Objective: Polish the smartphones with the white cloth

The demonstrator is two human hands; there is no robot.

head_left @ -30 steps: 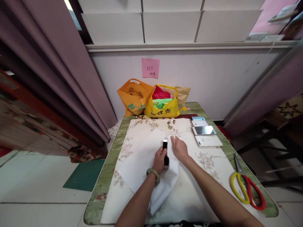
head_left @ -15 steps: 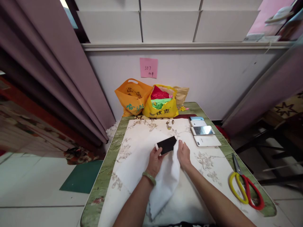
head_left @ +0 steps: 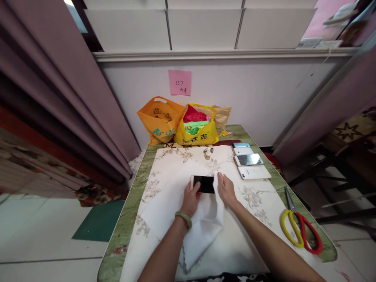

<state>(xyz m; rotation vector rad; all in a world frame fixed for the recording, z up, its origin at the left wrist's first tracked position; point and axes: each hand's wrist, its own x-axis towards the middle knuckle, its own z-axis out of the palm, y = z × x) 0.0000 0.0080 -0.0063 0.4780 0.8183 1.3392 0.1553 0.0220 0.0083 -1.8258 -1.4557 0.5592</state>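
A white smartphone (head_left: 206, 184) with a dark screen facing up is held by its left end in my left hand (head_left: 191, 199), thumb on the glass. My right hand (head_left: 226, 189) grips a white cloth (head_left: 202, 235) at the phone's right end, and the cloth's edge covers that end. The rest of the cloth hangs down and spreads over the table under my left hand. A green bangle (head_left: 183, 219) circles my left wrist. What the right fingers press behind the cloth is hidden.
Several phones, among them a white one (head_left: 254, 172), lie at the right. Scissors with red and yellow handles (head_left: 301, 231) rest near the right edge. An orange bag (head_left: 160, 119) and a yellow bag of cloth (head_left: 196, 133) stand at the back. A small bottle (head_left: 208, 152) sits before them.
The phone has turned from a tilt to nearly level, its right end lower. My right hand stays at that end with the cloth. The view has shifted slightly.
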